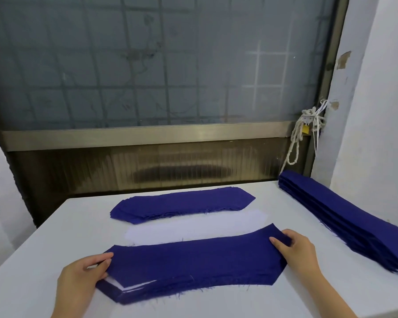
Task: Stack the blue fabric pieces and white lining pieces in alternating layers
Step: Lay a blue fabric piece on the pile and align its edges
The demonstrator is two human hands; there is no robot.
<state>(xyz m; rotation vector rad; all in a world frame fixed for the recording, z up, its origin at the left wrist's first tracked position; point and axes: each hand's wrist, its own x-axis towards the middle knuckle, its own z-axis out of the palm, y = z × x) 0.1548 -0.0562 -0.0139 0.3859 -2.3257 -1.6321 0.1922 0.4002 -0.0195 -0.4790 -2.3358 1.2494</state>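
Left grip: your left hand (85, 269) pinches one end of the long dark-blue fabric piece (193, 260).
Right grip: your right hand (294, 251) pinches the opposite end.
Beneath: blue-and-white layered stack (129, 294).

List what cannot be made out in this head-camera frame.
Head view only.
1. Near stack: layer count and order, since the top blue piece covers all but its front-left edge.
2. White lining pile: thickness, washed out against the white table.
3. Long blue stack: its near end, cut off by the right frame edge.
4. Left hand: how far its fingers reach under the top blue piece.
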